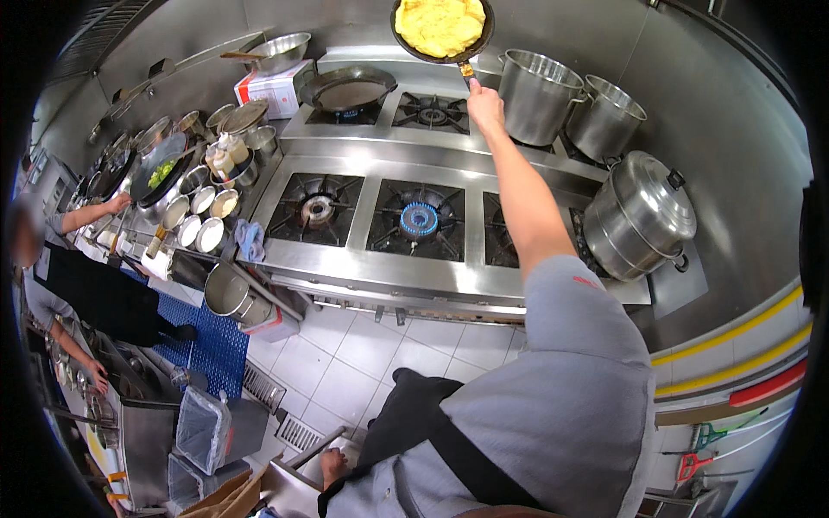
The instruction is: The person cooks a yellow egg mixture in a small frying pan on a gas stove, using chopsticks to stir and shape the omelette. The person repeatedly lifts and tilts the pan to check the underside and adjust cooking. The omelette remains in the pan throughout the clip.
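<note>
My right arm is stretched out over the stove, and my right hand [485,105] is closed round the handle of a small dark frying pan [490,34]. A yellow omelette [442,26] covers most of the pan. Below the raised pan, a blue flame burns on the front middle burner [420,219]. Down beside my black apron, my left hand [332,464] is next to a metal bar [313,449] at a steel unit. Its fingers are too small and partly hidden to read.
Two tall steel pots [539,95] [604,116] and a lidded steamer pot [641,216] stand right. A wide wok [348,90] sits at the back left. Sauce bottles and small containers [203,200] line the left counter, where another person [95,293] works. Lined bins [205,429] stand lower left.
</note>
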`<state>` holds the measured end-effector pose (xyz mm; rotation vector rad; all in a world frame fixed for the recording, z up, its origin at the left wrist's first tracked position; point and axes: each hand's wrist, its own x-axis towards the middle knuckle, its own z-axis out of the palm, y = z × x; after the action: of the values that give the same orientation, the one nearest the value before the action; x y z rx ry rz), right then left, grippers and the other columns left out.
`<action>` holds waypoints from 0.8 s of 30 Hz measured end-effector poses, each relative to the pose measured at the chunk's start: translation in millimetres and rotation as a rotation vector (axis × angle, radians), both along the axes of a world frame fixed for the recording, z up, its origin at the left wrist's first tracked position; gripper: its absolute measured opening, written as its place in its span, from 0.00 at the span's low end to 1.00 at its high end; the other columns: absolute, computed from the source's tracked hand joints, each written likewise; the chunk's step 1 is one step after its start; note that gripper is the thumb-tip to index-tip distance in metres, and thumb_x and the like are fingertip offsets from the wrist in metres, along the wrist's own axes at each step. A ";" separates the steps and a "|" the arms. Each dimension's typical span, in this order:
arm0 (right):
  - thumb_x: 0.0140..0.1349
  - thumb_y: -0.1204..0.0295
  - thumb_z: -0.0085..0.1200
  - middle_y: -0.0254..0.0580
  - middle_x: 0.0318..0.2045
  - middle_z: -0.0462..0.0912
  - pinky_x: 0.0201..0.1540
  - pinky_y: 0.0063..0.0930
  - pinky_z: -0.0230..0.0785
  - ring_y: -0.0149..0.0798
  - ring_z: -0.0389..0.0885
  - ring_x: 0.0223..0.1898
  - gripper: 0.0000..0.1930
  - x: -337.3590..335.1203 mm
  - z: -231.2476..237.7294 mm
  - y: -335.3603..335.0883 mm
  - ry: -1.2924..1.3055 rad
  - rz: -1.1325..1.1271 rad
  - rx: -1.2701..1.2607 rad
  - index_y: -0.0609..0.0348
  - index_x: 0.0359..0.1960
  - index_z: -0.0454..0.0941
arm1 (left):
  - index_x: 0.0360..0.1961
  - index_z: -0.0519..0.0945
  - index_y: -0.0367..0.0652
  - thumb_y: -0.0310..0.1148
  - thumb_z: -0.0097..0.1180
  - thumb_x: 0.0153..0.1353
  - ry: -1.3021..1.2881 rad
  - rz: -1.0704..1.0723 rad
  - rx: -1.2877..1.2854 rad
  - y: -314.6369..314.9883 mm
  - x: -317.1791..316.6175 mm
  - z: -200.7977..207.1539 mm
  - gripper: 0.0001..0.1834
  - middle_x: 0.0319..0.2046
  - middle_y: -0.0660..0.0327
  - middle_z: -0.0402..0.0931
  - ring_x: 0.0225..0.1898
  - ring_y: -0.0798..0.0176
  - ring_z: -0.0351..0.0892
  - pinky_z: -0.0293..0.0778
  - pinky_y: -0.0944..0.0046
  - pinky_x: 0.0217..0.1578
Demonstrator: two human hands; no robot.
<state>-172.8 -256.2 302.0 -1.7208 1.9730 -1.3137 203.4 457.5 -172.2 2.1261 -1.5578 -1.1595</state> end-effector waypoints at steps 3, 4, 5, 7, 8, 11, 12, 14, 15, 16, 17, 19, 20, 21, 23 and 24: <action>0.65 0.50 0.39 0.64 0.43 0.78 0.57 0.47 0.63 0.62 0.73 0.52 0.28 1.9 -1.1 -20.9 -0.012 -0.004 0.037 0.66 0.42 0.80 | 0.22 0.72 0.38 0.37 0.43 0.61 0.178 0.362 0.100 -15.4 -15.9 20.8 0.15 0.17 0.58 0.72 0.20 0.63 0.78 0.70 0.63 0.16; 0.65 0.50 0.41 0.63 0.41 0.80 0.53 0.46 0.67 0.59 0.77 0.48 0.28 -11.4 -24.2 -33.1 0.040 -0.044 0.064 0.67 0.42 0.79 | 0.23 0.72 0.39 0.37 0.43 0.61 0.269 0.452 0.139 -19.8 -17.5 3.7 0.14 0.17 0.59 0.72 0.20 0.62 0.78 0.70 0.62 0.16; 0.65 0.51 0.43 0.62 0.39 0.81 0.48 0.44 0.70 0.57 0.80 0.44 0.28 -12.6 -45.0 -43.0 0.083 -0.058 0.091 0.68 0.42 0.79 | 0.24 0.72 0.39 0.37 0.43 0.61 0.420 0.614 0.187 -12.3 -19.4 -23.9 0.14 0.17 0.59 0.72 0.20 0.62 0.78 0.70 0.61 0.16; 0.64 0.49 0.45 0.46 0.17 0.77 0.21 0.39 0.65 0.43 0.76 0.19 0.26 -5.2 -82.1 -12.1 -0.254 0.103 0.269 0.64 0.24 0.77 | 0.26 0.72 0.39 0.37 0.44 0.60 0.663 0.889 0.285 -1.5 -23.1 -55.6 0.12 0.17 0.60 0.73 0.21 0.61 0.78 0.70 0.60 0.16; 0.64 0.50 0.46 0.39 0.14 0.71 0.17 0.34 0.56 0.37 0.67 0.15 0.25 0.5 -98.2 4.0 -0.385 0.177 0.340 0.60 0.22 0.74 | 0.28 0.72 0.39 0.37 0.47 0.59 0.521 0.818 0.249 -2.4 -33.9 -47.7 0.12 0.17 0.56 0.73 0.21 0.56 0.78 0.70 0.57 0.18; 0.65 0.51 0.46 0.29 0.10 0.62 0.13 0.27 0.42 0.29 0.54 0.09 0.21 2.7 -162.3 52.2 -0.585 0.225 0.630 0.54 0.20 0.68 | 0.29 0.73 0.38 0.38 0.52 0.56 -0.370 -0.336 -0.317 24.5 -9.5 -92.5 0.12 0.22 0.48 0.76 0.24 0.49 0.78 0.72 0.54 0.21; 0.66 0.53 0.45 0.31 0.10 0.63 0.13 0.29 0.44 0.31 0.57 0.10 0.22 2.2 -181.2 67.4 -0.626 0.237 0.690 0.55 0.19 0.68 | 0.30 0.74 0.36 0.38 0.56 0.52 -0.376 -0.277 -0.226 27.4 -11.4 -94.5 0.14 0.24 0.44 0.76 0.27 0.43 0.78 0.73 0.48 0.26; 0.67 0.54 0.43 0.28 0.09 0.61 0.11 0.25 0.41 0.26 0.53 0.07 0.20 -10.6 -245.3 88.3 -0.829 0.307 0.748 0.53 0.20 0.66 | 0.28 0.76 0.36 0.38 0.54 0.54 -0.195 -0.035 0.002 20.1 -4.9 -93.4 0.13 0.25 0.45 0.77 0.29 0.41 0.79 0.72 0.45 0.30; 0.67 0.54 0.42 0.28 0.08 0.60 0.11 0.26 0.41 0.27 0.53 0.07 0.21 1.1 -261.3 103.9 -0.802 0.200 0.788 0.54 0.21 0.66 | 0.27 0.77 0.38 0.39 0.48 0.58 -0.351 -0.172 -0.021 18.9 -4.7 -82.8 0.14 0.27 0.45 0.78 0.31 0.42 0.79 0.72 0.44 0.33; 0.68 0.54 0.41 0.28 0.08 0.59 0.11 0.26 0.41 0.28 0.53 0.07 0.21 22.0 -253.7 131.1 -0.869 0.162 0.904 0.54 0.21 0.67 | 0.27 0.76 0.37 0.39 0.46 0.59 -0.145 0.069 0.064 20.1 -9.6 -60.1 0.15 0.28 0.44 0.78 0.31 0.43 0.80 0.74 0.46 0.32; 0.68 0.55 0.41 0.28 0.08 0.59 0.11 0.26 0.42 0.28 0.53 0.07 0.20 25.3 -259.4 147.0 -0.838 0.121 0.906 0.54 0.21 0.67 | 0.27 0.76 0.37 0.39 0.44 0.60 0.064 0.304 0.102 -8.3 -24.7 -3.9 0.16 0.30 0.43 0.78 0.31 0.44 0.81 0.75 0.48 0.32; 0.68 0.56 0.41 0.29 0.09 0.58 0.11 0.27 0.43 0.29 0.53 0.08 0.20 31.7 -304.8 164.5 -0.730 0.086 0.861 0.55 0.22 0.66 | 0.30 0.76 0.33 0.37 0.44 0.60 0.049 0.191 0.170 -4.7 -13.3 -3.8 0.16 0.28 0.47 0.79 0.29 0.50 0.82 0.76 0.54 0.28; 0.69 0.57 0.41 0.29 0.09 0.58 0.11 0.28 0.44 0.29 0.53 0.08 0.18 31.8 -329.8 167.7 -0.932 0.170 0.805 0.56 0.24 0.66 | 0.36 0.77 0.31 0.36 0.43 0.61 0.237 0.535 0.251 -20.4 -24.1 11.1 0.17 0.26 0.52 0.78 0.25 0.57 0.81 0.74 0.60 0.23; 0.69 0.60 0.39 0.29 0.11 0.59 0.12 0.26 0.44 0.29 0.53 0.09 0.16 46.9 -329.1 182.1 -1.092 0.290 0.857 0.55 0.26 0.64 | 0.38 0.77 0.32 0.36 0.42 0.61 0.214 0.468 0.237 -11.4 -21.2 7.2 0.17 0.27 0.53 0.78 0.24 0.59 0.80 0.74 0.61 0.23; 0.69 0.64 0.38 0.30 0.13 0.60 0.13 0.25 0.44 0.28 0.53 0.10 0.14 66.6 -315.3 194.3 -1.235 0.224 1.003 0.54 0.26 0.63 | 0.41 0.76 0.32 0.37 0.42 0.62 0.196 0.446 0.269 -22.5 -22.5 19.0 0.18 0.27 0.54 0.78 0.23 0.61 0.79 0.73 0.63 0.22; 0.69 0.64 0.37 0.30 0.14 0.61 0.13 0.24 0.44 0.28 0.54 0.11 0.13 61.2 -316.3 189.3 -1.197 0.252 0.979 0.54 0.26 0.62 | 0.42 0.76 0.32 0.37 0.42 0.62 0.201 0.503 0.314 -33.6 -30.1 33.2 0.18 0.28 0.54 0.78 0.23 0.61 0.78 0.73 0.63 0.21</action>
<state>-111.6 -66.9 -14.3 -0.4444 1.1992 -0.7088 173.4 423.9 -139.0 2.3094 -0.7261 -1.4340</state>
